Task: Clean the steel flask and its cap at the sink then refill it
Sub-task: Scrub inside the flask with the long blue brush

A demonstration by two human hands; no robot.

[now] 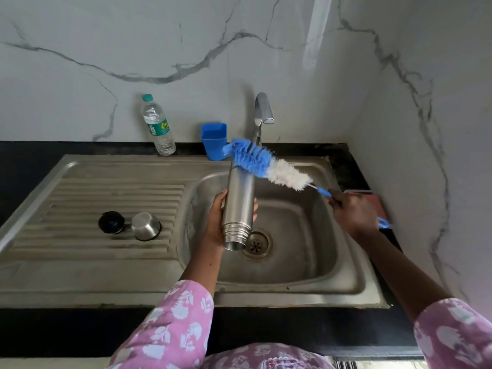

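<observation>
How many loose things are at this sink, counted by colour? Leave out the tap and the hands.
Steel: 2, flask, cap
Black: 1, stopper
Blue: 2, holder, brush (part white)
Clear: 1, plastic bottle
Reddish: 1, flat thing at the right edge, partly hidden
Total: 7

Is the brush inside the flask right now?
No: the bottle brush, held by the right hand, lies across the outside of the steel flask near its far end, while the left hand grips the flask.
</observation>
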